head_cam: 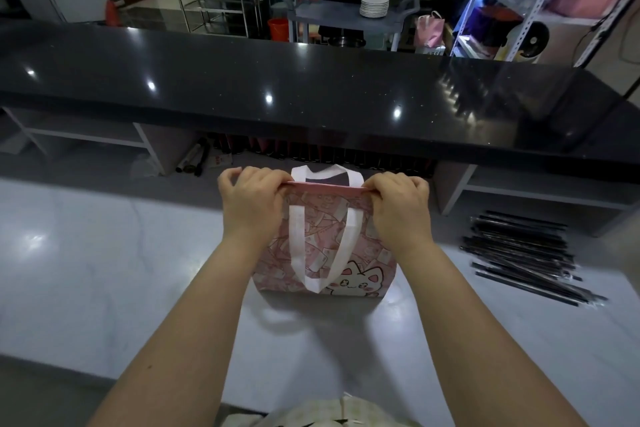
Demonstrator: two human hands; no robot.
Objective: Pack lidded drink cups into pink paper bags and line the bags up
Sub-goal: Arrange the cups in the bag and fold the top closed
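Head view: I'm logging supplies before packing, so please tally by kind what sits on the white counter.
Pink cat-print paper bag: 1, its top edge pinched by the left hand and right hand
Pile of black straws: 1, single straws too dense to count
Lidded drink cups: 0 in view
Total on the white counter: 2

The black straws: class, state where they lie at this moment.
In the head view, the black straws lie in a pile on the pale worktop, to the right of the pink bag.
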